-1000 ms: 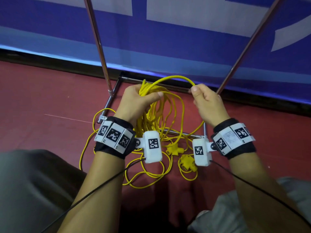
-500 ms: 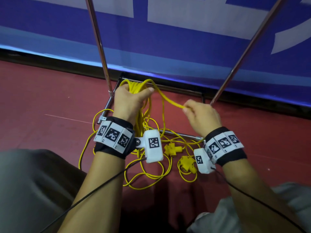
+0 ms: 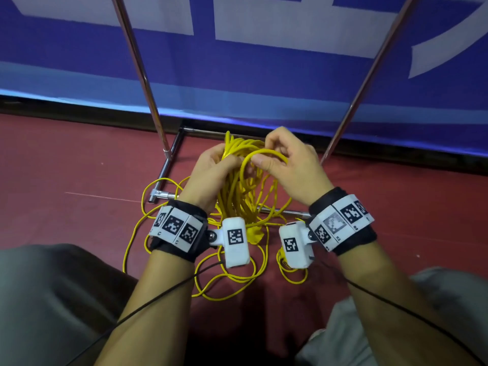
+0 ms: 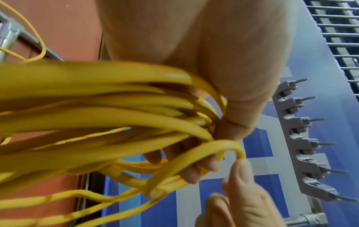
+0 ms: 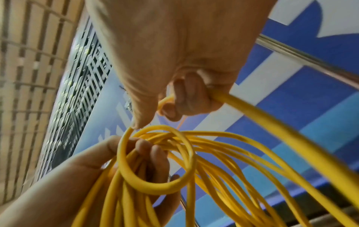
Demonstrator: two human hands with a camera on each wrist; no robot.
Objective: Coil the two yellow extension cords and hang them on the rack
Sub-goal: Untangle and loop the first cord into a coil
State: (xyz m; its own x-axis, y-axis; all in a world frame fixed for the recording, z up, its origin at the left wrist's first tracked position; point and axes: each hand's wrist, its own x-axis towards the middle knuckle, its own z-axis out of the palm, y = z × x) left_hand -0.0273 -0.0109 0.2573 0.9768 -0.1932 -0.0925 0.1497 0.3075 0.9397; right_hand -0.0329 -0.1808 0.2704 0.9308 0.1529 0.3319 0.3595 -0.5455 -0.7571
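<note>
The left hand (image 3: pixel 211 170) is gripping the yellow cord coil (image 3: pixel 237 191) with curled fingers — the right hand (image 3: pixel 293 165) is pinching one loop (image 3: pixel 266 154) against it.

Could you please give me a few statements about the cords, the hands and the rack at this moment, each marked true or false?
1. The left hand holds a bundle of yellow cord loops. True.
2. The right hand is empty and rests on the floor. False: its grip brings a cord loop to the bundle.
3. Some yellow cord lies on the red floor. True.
4. A coil already hangs on the rack's hooks. False: the hooks in view are bare.
5. The backdrop is green. False: the banner is blue and white.
</note>
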